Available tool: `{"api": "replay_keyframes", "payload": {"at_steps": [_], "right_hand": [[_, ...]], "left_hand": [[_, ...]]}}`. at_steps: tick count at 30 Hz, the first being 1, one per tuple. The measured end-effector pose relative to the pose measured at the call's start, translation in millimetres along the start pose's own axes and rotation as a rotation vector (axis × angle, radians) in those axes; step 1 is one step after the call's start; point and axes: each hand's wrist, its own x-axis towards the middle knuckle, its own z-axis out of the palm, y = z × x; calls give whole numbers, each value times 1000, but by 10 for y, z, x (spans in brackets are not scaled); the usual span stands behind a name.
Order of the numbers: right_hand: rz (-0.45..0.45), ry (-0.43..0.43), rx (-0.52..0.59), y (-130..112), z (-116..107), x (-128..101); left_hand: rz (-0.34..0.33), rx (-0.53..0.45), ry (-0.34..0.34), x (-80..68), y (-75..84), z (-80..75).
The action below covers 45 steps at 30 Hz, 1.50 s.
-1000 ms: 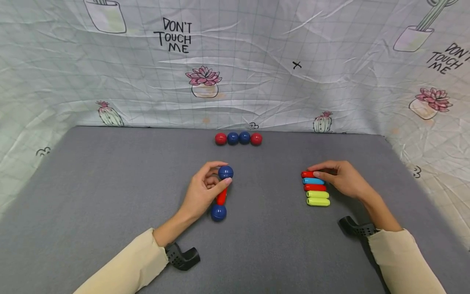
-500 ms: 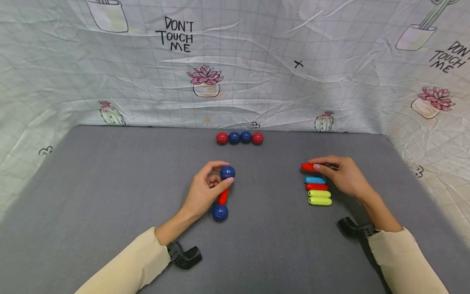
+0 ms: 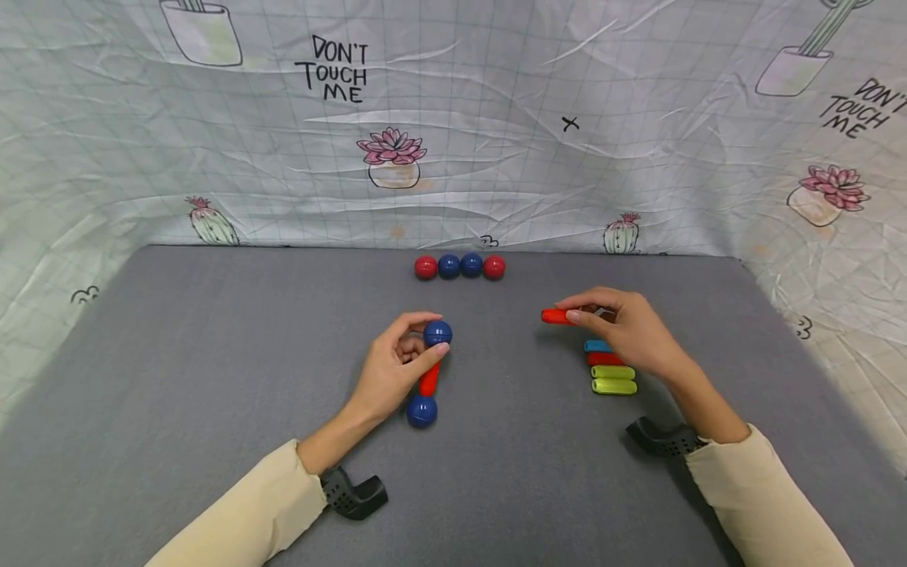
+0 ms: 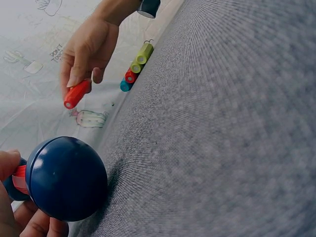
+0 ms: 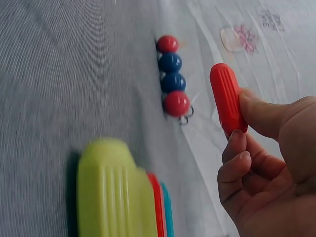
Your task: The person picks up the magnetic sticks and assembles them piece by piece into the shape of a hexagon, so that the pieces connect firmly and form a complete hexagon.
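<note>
My left hand (image 3: 390, 370) pinches the far blue ball (image 3: 438, 332) of a dumbbell-shaped piece. A red rod (image 3: 428, 381) joins that ball to a nearer blue ball (image 3: 421, 411). In the left wrist view the nearer ball (image 4: 66, 178) looms large and hides most of the rod. My right hand (image 3: 627, 327) holds a loose red ridged rod (image 3: 556, 316) between thumb and fingers, raised off the table. The right wrist view shows this red rod (image 5: 228, 98) sticking out past the thumb.
Under the right hand lie a blue rod (image 3: 597, 346), a red rod (image 3: 602, 358) and two yellow-green rods (image 3: 613, 379), side by side. A row of red and blue balls (image 3: 460, 266) sits at the grey table's (image 3: 283, 299) back edge, before a printed cloth (image 3: 496, 157).
My right hand has lifted the red rod from the far end of the rod row and carried it left. The left hand stays in place on the dumbbell-shaped piece.
</note>
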Motion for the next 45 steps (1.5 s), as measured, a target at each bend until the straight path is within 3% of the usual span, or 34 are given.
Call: {"api": "replay_keyframes", "payload": {"at_steps": [8, 16, 27, 35, 45], "right_hand": [[-34, -19, 21, -125, 152, 80], [-47, -45, 49, -257, 304, 174], [-80, -86, 79, -455, 485, 271], [-82, -109, 125, -521, 581, 305], [-85, -129, 135, -574, 624, 334]], "left_hand": [[2, 9, 5, 35, -245, -26], [40, 19, -5, 31, -302, -46], [24, 83, 8, 30, -276, -42], [8, 101, -4, -1, 38, 7], [8, 96, -7, -11, 32, 6]]}}
